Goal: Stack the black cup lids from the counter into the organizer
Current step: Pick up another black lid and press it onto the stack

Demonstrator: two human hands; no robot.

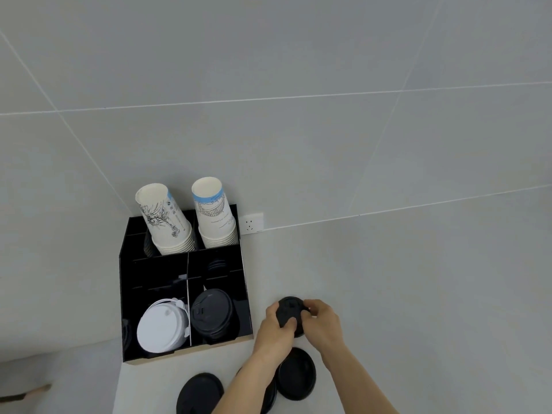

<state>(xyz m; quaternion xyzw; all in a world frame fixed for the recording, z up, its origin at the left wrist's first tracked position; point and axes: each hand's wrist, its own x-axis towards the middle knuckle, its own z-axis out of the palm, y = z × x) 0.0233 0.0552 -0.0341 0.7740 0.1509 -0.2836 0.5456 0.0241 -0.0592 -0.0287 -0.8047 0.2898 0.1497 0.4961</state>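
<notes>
**Black cup lids: handling and grip, inspected near to far**

Black cup lids lay loose on the white counter at the near edge of view: one lid nearest the camera, a second lid face down between the two forearms, and what appeared to be a third partly hidden under the left forearm. These were judged thin moulded plastic, light, somewhat springy at the rim and smooth, so best taken by opposite edges of the rim, not the crown.

Just beyond them, both hands were closed on a single held lid. The left hand gripped its near-left rim with the thumb over the top; the right hand pinched the right rim with curled fingers. Both forearms reached in from the lower edge, wrists bent slightly inward. Whether the held lid rested on the counter or was just clear of it could not be told.

To the left stood the black organizer. Its front right compartment held a stack of black lids; the front left held white lids. Paper cups stood stacked in the rear compartments.
</notes>
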